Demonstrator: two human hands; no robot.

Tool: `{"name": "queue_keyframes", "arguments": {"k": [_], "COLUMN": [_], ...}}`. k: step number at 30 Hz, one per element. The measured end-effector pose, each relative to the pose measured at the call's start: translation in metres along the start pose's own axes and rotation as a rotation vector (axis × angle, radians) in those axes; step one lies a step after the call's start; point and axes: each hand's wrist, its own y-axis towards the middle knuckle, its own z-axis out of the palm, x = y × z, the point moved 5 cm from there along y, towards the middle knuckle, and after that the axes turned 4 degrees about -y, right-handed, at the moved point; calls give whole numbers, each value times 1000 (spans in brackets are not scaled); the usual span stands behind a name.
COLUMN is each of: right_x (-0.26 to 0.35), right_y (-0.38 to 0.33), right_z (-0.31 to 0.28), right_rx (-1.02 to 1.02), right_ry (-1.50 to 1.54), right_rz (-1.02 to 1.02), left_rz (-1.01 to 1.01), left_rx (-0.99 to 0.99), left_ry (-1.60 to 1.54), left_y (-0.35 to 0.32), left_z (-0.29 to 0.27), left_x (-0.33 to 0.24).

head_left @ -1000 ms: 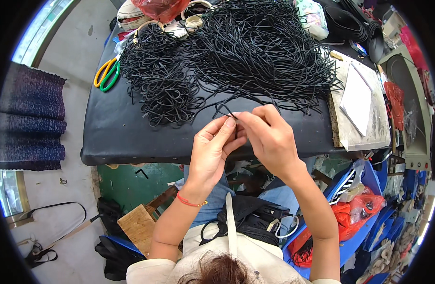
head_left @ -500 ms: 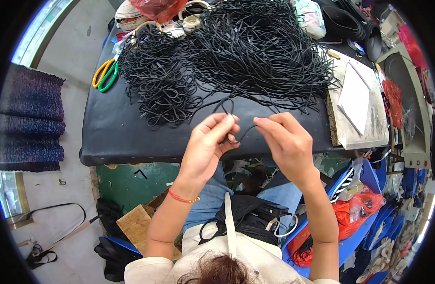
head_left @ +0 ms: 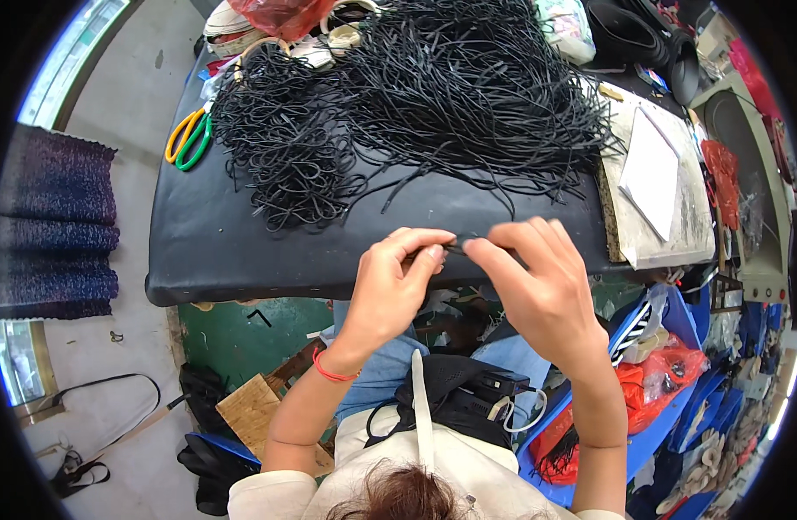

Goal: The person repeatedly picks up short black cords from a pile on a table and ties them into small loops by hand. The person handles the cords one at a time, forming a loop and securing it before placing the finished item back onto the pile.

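Observation:
Just off the table's near edge, both my hands are close together on a thin black cord [head_left: 458, 247]. My left hand [head_left: 395, 279] pinches it between thumb and fingertips. My right hand [head_left: 540, 276], its fingertips a little blurred, is closed on the same cord from the other side. Most of this cord is hidden by my fingers. Beyond my hands spreads a large pile of straight black cords [head_left: 476, 95]. To its left lies a smaller heap of looped black cords [head_left: 286, 143].
Scissors [head_left: 190, 139] with yellow and green handles lie at the left edge of the black table [head_left: 234, 260]. A board [head_left: 667, 234] bearing white paper [head_left: 651, 178] stands at the right. Below it is a blue bin [head_left: 676, 316] with red plastic bags [head_left: 667, 390].
My hands have come together and turned palm-down. The cord's loop and open span between them no longer show. My right hand has moved slightly nearer to me.

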Motion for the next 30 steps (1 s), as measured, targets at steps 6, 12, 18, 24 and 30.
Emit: {"name": "queue_keyframes", "arguments": {"k": [6, 12, 18, 24, 30], "right_x": [-43, -10, 3, -2, 6], "right_y": [-11, -30, -48, -49, -39], "right_z": [29, 29, 45, 44, 37], "right_rx": [52, 37, 108, -91, -143], "right_ry": [416, 544, 1410, 1183, 736], "right_rz": [403, 477, 781, 837, 820], "left_rz": [-119, -139, -89, -31, 62], "left_rx": [141, 150, 119, 36, -110], "left_ry": [-471, -440, -394, -494, -453], "left_y": [-8, -3, -7, -11, -18], "left_z": [11, 7, 8, 10, 16], "left_x": [-20, -16, -14, -17, -15]}}
